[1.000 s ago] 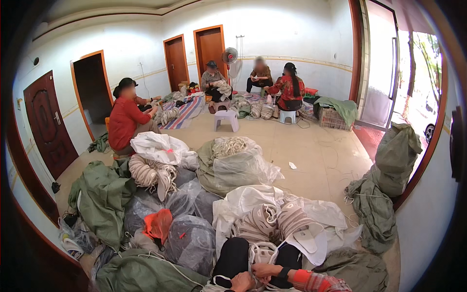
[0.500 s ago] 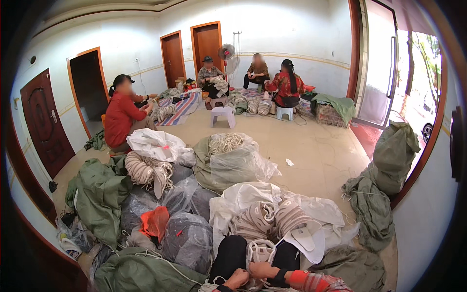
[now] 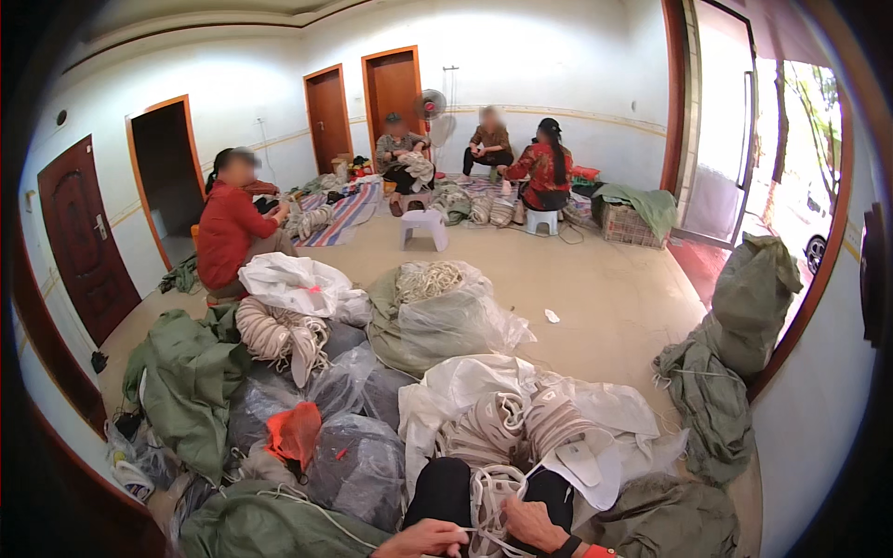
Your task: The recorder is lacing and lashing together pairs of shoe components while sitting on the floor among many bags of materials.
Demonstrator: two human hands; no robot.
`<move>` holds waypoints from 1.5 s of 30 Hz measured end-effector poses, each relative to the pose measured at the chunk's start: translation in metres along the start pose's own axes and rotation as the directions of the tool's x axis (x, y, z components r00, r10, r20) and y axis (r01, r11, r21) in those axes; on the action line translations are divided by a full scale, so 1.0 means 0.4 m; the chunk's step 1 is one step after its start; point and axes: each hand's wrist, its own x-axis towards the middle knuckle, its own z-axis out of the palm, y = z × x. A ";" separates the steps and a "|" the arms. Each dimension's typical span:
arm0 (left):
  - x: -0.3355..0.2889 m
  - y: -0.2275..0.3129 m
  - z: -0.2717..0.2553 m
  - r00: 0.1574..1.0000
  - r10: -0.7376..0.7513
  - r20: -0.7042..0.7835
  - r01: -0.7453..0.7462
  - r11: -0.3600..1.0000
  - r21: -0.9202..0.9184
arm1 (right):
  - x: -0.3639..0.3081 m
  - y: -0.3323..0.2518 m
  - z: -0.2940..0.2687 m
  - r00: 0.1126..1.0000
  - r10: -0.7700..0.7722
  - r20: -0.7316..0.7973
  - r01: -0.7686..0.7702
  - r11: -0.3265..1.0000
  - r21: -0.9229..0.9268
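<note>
Between my knees lies a beige shoe upper [image 3: 491, 491] with pale laces threaded across it. My left hand [image 3: 430, 538] is closed at its near left side, pinching a white shoelace [image 3: 476, 532] that runs toward the right. On the upper's right side my right hand [image 3: 534, 524] is closed with fingertips pressed together on the lace; a strand loops up above it. Just beyond are two nested stacks of similar striped uppers [image 3: 486, 423], lying on a white sack [image 3: 446, 383]. A white flat piece [image 3: 595, 472] hangs off the right stack by my right knee.
Clear plastic bags [image 3: 353, 465], green sacks [image 3: 191, 372] and an orange bag [image 3: 295, 432] crowd the left. More green sacks [image 3: 712, 400] stand by the right doorway. Several people sit working farther back, near a white stool [image 3: 424, 229] and a fan [image 3: 431, 104].
My hands have moved apart, the right one rising and shifting right, with white lace now stretched between them. A lace strand now loops up above my right hand.
</note>
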 end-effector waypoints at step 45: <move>0.196 -0.036 -0.089 0.982 0.152 0.110 -0.160 0.378 0.912 | -0.619 0.636 -1.038 -0.065 0.272 -0.960 -0.168 0.945 0.279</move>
